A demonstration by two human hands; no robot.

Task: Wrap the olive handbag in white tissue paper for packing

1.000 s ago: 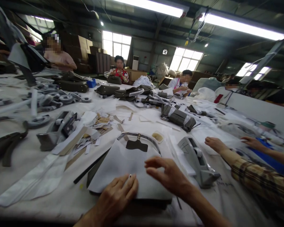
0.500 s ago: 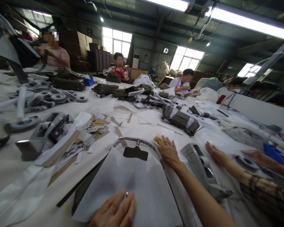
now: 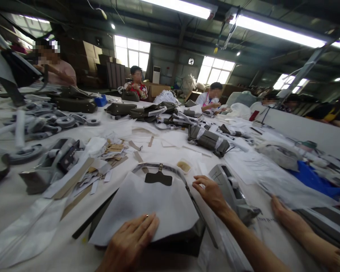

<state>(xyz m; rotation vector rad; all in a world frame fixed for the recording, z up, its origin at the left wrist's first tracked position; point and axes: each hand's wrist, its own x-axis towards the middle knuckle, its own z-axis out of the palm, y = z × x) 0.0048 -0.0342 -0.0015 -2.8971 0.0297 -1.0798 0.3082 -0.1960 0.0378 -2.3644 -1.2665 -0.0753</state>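
Note:
A dark handbag [image 3: 184,241] lies before me with a sheet of white paper [image 3: 158,206] spread over it. Its wrapped handle [image 3: 175,169] arches at the far end, and a dark leather tag [image 3: 158,179] hangs there from a metal clasp. My left hand [image 3: 133,236] rests flat on the paper, fingers stretched out, with a ring on one finger. To the right of the handle hovers my right hand [image 3: 211,190], its fingers loosely bent and apart, with nothing visible in them. A tan pad [image 3: 183,166] lies just beyond it.
Grey tape dispensers [image 3: 231,189] stand right and left of the bag. Paper and card scraps [image 3: 113,151] are heaped at left, near tape rolls [image 3: 65,121]. A co-worker's hand [image 3: 289,217] is at right beside a dark striped item [image 3: 323,223]. More bags [image 3: 208,139] lie further back.
My right hand has left the tan pad and drawn back towards me, its fingers curling. The paper's near edge now shows the dark bag beneath. The co-worker's hand at right has come nearer.

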